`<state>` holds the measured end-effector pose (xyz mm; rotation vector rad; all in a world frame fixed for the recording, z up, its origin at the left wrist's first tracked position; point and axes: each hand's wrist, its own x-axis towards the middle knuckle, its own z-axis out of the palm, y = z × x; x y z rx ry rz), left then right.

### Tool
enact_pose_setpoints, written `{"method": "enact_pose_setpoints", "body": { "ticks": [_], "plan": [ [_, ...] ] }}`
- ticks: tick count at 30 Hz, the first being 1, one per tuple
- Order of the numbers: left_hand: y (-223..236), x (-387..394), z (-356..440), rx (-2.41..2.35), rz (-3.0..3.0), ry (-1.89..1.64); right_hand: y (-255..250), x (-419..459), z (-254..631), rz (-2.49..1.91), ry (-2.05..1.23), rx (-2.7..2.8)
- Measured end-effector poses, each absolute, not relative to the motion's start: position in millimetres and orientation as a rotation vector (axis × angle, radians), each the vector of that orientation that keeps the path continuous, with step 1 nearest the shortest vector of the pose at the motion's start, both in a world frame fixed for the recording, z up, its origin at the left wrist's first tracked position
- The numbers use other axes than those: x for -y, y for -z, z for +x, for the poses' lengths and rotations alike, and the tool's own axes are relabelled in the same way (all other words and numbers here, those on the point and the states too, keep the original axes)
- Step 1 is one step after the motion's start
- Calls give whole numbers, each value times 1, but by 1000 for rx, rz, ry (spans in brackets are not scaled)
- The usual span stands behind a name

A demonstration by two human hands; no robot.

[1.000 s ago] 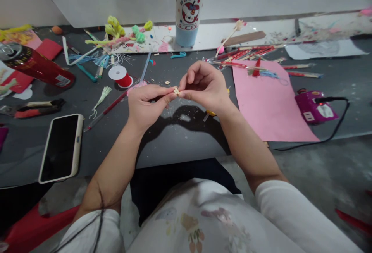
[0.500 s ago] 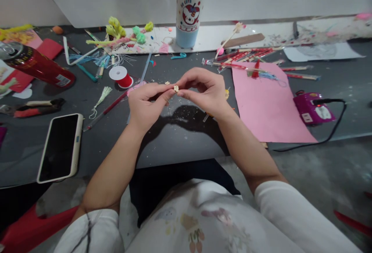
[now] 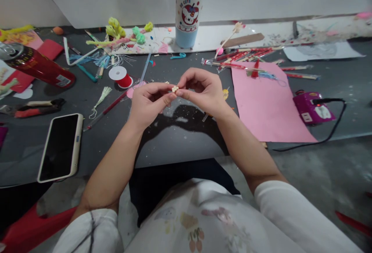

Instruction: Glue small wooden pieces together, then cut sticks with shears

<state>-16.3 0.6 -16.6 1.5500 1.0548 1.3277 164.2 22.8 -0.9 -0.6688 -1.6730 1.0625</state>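
Observation:
A small cream-coloured cluster of rounded bits [image 3: 174, 89], flower-like in outline, is held between my two hands above the dark table [image 3: 180, 148]. My left hand [image 3: 149, 104] pinches it from the left with thumb and forefinger. From the other side, my right hand [image 3: 202, 90] grips it with thumb and fingertip, its remaining fingers curled. What the bits are made of is too small to tell. Just behind the left fingers lies a pink piece [image 3: 133, 90], partly covered by the hand. A yellow-orange item [image 3: 225, 94] shows beside the right hand.
A tumbler [image 3: 187, 16] stands behind my hands. To the left are a spool of red thread [image 3: 123, 78], a red can [image 3: 40, 65], pliers [image 3: 35, 107] and a phone [image 3: 60, 147]. Rightward lie pink paper [image 3: 267, 109], wrapped red sticks [image 3: 247, 57] and a purple power adapter [image 3: 314, 109] with a cable.
The cream cluster has turned a little and shifted slightly left between my fingertips. My left hand has tilted slightly; both hands still pinch it.

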Motion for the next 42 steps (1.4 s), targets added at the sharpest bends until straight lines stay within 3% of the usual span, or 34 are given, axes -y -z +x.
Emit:
{"method": "enact_pose_setpoints", "body": {
  "ticks": [15, 42],
  "plan": [
    [11, -2, -13, -916, 1717, -1607, -1, -21, 168, -631, -1055, 1703],
    [17, -5, -13, -887, 1925, -1788, 1, -20, 164, -686, -1009, 1638]
  ]
}}
